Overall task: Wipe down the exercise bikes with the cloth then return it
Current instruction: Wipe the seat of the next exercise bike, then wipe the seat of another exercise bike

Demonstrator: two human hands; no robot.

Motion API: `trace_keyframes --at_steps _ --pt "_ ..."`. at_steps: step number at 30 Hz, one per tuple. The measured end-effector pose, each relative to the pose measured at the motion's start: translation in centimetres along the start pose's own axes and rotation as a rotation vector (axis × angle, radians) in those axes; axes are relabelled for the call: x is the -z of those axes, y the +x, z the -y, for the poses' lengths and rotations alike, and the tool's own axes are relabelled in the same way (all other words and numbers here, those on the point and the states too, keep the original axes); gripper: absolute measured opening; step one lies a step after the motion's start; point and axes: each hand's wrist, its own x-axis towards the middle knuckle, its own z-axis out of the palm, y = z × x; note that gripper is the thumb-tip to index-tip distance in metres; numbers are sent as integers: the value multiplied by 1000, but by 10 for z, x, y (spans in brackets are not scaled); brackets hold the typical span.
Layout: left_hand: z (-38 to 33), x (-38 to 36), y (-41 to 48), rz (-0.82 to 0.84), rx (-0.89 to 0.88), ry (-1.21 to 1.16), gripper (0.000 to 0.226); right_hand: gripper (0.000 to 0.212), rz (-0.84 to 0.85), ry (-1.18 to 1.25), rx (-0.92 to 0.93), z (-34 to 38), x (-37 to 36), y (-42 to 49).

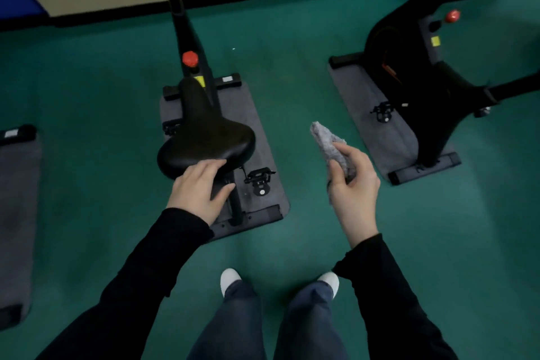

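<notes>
Two exercise bikes, the near bike point(190, 35) and the far bike point(415, 73), each carry one yellow sticker point(200, 80) (print too small to read) and one red knob point(190, 59). The right hand point(353, 184) grips the single grey cloth point(327, 140), bunched and held in the air between the bikes. The left hand point(198, 187) rests with fingers nearly straight on the rear edge of the near saddle point(204, 137). Three grey mats point(254, 114) lie on the floor.
</notes>
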Motion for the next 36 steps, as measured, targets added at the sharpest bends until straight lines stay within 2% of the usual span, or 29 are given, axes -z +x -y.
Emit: trace_keyframes --at_steps 8,24,31,36 --pt "-103 -29 2 141 -136 127 54 30 -123 5 10 -25 107 -4" --pt "-413 -164 -1 333 -599 344 57 26 -391 -36 -102 -141 383 0" --pt "-503 -208 -4 505 -774 476 58 23 -626 33 -259 -183 457 -36" --pt "-562 -244 11 499 -898 621 57 23 -783 47 -398 -211 498 -48"
